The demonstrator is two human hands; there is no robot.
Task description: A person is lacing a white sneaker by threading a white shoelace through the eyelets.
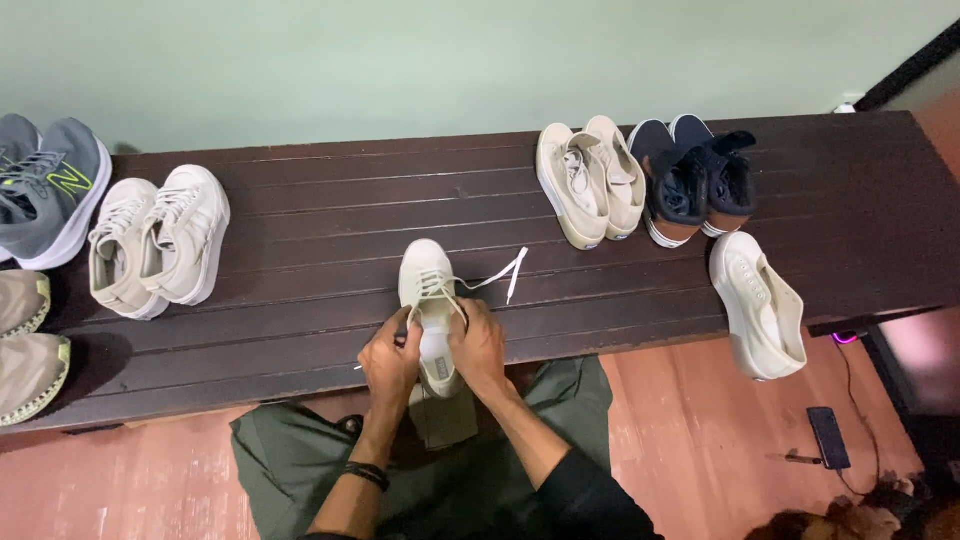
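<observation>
Pointing toe-away, the cream sneaker (pixel 428 300) lies lengthwise between both hands

Dark slatted bench (pixel 300 215), grey sneaker (pixel 45 190), white pair (pixel 160 245), beige pair (pixel 590 180), navy pair (pixel 695 180), phone (pixel 828 437) on floor

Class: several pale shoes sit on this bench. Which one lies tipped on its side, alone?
The cream shoe at the bench's right front edge; it lies tipped and unpaired, while the other pale shoes stand upright.

A home entryway or shoe corner, by the look of it: a long dark slatted wooden bench (pixel 300 215) lined with pairs of sneakers (pixel 158 243) stands against a plain pale green wall (pixel 420 60) over a reddish floor (pixel 700 420)
</observation>
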